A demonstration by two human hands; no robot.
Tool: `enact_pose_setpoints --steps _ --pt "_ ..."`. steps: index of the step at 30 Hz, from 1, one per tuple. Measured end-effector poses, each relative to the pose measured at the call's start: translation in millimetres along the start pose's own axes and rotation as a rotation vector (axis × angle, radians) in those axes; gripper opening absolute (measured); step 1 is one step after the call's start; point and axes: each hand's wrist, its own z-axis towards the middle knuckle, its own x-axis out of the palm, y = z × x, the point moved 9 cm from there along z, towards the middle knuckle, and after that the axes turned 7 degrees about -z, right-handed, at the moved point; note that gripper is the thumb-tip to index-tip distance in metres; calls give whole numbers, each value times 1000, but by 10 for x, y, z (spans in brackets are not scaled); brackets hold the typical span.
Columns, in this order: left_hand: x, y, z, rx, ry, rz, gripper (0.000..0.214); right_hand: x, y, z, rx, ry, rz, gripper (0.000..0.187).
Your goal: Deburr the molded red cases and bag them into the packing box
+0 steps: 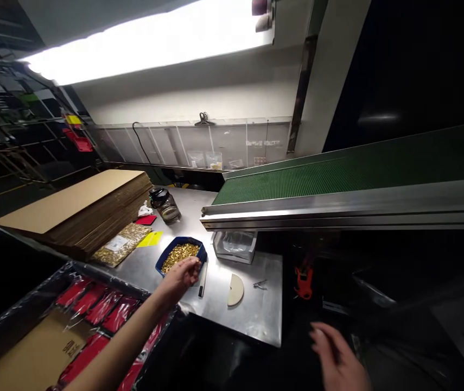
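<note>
My left hand (183, 273) is over the near right edge of a blue tray (159, 265) filled with small gold-coloured metal pieces (180, 254). Its fingers are curled and pinched together; whatever is between them is too small to make out. My right hand (339, 358) is low on the right, in front of the dark area past the table's end. Its thumb and fingers are slightly bent and apart, with nothing visible in them. Beside the tray lies a white-and-black cutter-like tool (202, 282). A pale half-round disc (235, 290) and small metal pliers (260, 284) rest farther right.
A green conveyor belt (280, 182) slants over the metal table (215, 315). Under its end stands a grey bin (235, 247) with clear plastic bags. Stacked cardboard (77, 201), a clear jar (165, 206) and a bag of gold pieces (122, 243) are left. Bagged red items (112, 312) fill a lined box.
</note>
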Motion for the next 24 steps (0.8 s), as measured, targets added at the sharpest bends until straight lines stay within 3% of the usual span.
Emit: enact_pose_setpoints --steps 3,4,5,7,11,14,17,20,24 --pt "577 193 -389 -71 127 -139 37 382 1477 -138 -384 134 115 33" --pt "746 253 -505 -96 162 -173 36 533 1844 -190 -466 201 148 30" --pt "894 311 -610 -121 191 -200 35 651 2092 -220 -496 238 173 29" --pt "1122 413 -778 -159 234 -250 31 777 2297 -246 -494 243 184 22" --pt "1375 562 -967 -175 260 -322 29 624 2032 -281 -412 111 194 18" --pt "1569 646 -1046 -213 286 -339 34 399 1695 -300 -278 69 455 18" --pt "1871 648 -1126 -255 400 -353 34 254 1476 -331 -157 100 773 23" --pt "2168 568 -1205 -246 536 -348 32 82 1411 -377 -170 93 904 26" --pt "2403 500 -1291 -217 613 -244 38 -214 1359 -416 -255 -6 796 18"
